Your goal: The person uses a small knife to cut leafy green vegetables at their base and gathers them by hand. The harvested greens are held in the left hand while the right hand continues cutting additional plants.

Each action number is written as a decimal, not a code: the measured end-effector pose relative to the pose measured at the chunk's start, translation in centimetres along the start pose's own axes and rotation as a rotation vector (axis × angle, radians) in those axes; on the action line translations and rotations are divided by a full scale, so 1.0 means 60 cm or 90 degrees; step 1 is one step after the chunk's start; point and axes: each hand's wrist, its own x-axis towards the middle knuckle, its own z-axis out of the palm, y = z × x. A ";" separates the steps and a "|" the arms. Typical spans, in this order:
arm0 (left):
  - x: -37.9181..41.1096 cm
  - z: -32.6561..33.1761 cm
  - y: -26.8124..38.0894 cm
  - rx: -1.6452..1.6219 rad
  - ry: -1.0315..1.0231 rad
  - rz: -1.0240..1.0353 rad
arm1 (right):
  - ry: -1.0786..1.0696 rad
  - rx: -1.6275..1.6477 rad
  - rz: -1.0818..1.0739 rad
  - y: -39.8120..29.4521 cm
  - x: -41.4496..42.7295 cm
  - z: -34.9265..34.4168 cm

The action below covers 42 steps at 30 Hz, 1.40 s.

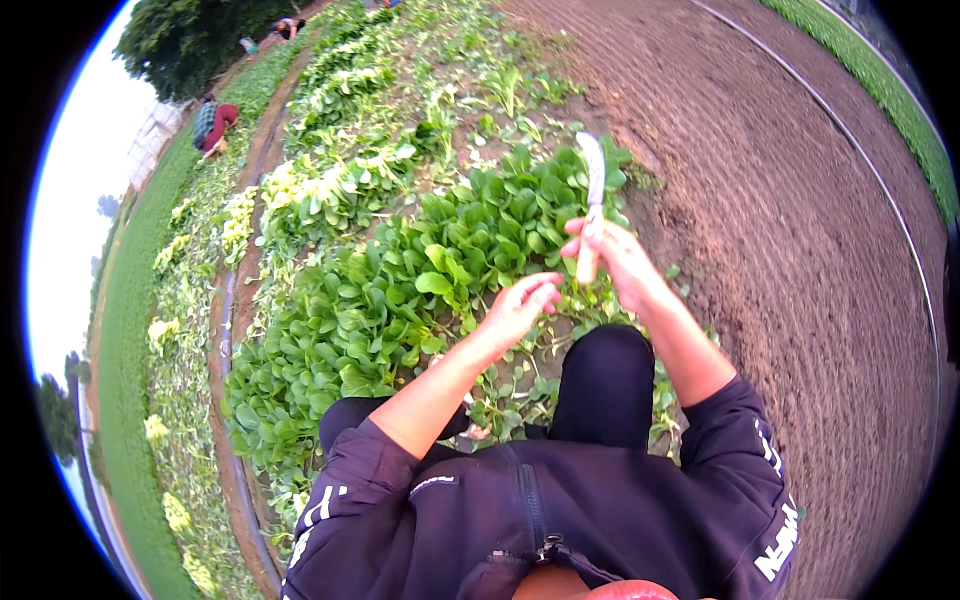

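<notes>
In the head view my right hand holds a knife by its light-coloured handle, with the curved metal blade pointing up and away from me over the edge of the plants. My left hand is lower and to the left, its fingers loosely bent and nothing seen in it. Beyond and left of both hands stands a dense patch of leafy greens. Smaller, sparser plants and cut leaves lie on the soil between my knees.
Bare raked soil spreads to the right, crossed by a thin pipe or hose. Piles of cut greens lie ahead on the left, beside a furrow with a dark hose. A person crouches far left; another person bends farther off.
</notes>
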 end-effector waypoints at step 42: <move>0.554 -0.049 -0.409 1.031 -0.314 0.038 | 0.376 -0.268 0.309 0.597 0.156 -0.332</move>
